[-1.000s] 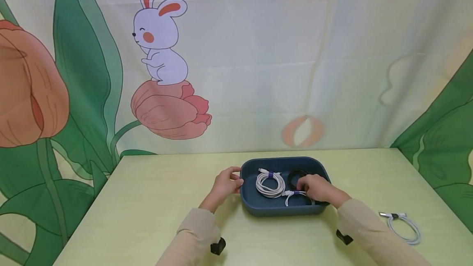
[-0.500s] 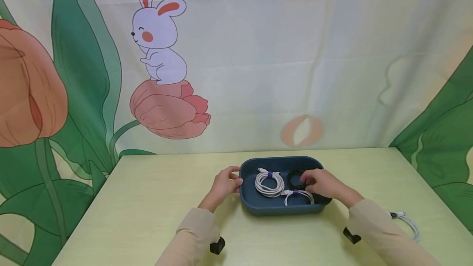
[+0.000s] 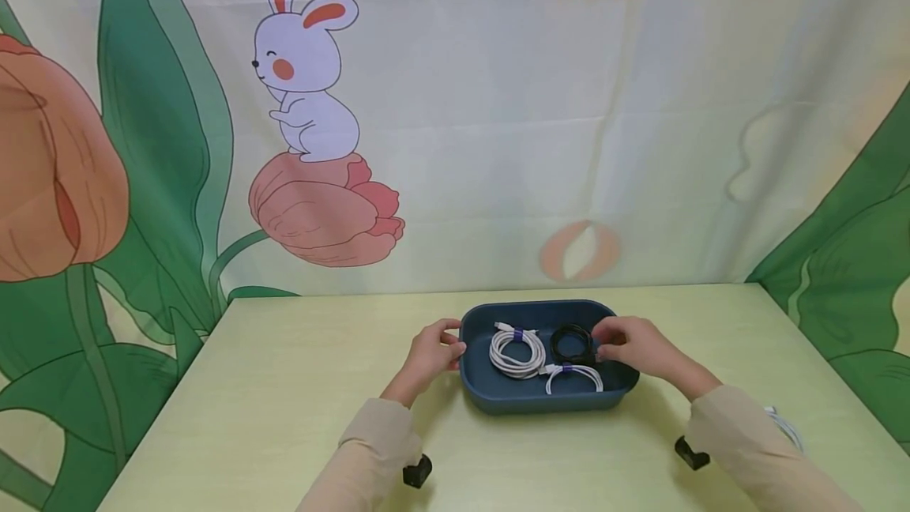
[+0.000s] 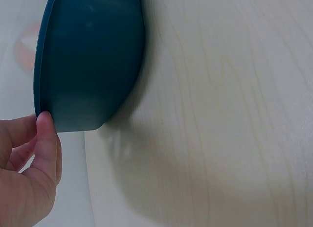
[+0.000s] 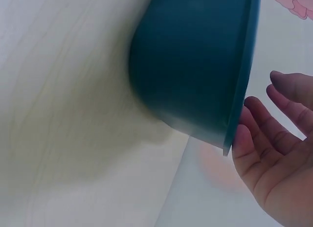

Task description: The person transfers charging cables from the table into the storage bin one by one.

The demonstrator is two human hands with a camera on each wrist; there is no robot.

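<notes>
Tray, head view: the dark blue tray (image 3: 538, 405) sits on the pale table (image 3: 249, 401), toward its far side, right of the scene's middle.
Left hand, head view: the left hand (image 3: 431, 350) pinches the tray's left end at the rim.
Right hand, head view: the right hand (image 3: 636, 346) is over the tray's right end, thumb and fingers apart, beside the black cable coil (image 3: 569, 359).
Cables, head view: inside the tray, the large white cable coil (image 3: 522, 372) lies left, the black one far right, the small white cable coil (image 3: 585, 371) near right; both white ones wear purple ties.
Loose cable, head view: another white cable (image 3: 786, 427) lies on the table to the right, partly behind the sleeve (image 3: 746, 433).
Backdrop, head view: a printed cloth (image 3: 462, 141) with a rabbit hangs beyond the table.
Rim, left wrist view: left thumb and fingers grip the tray's edge.
Fingers, right wrist view: loosely spread at the rim, holding nothing; I cannot tell whether they touch it.
</notes>
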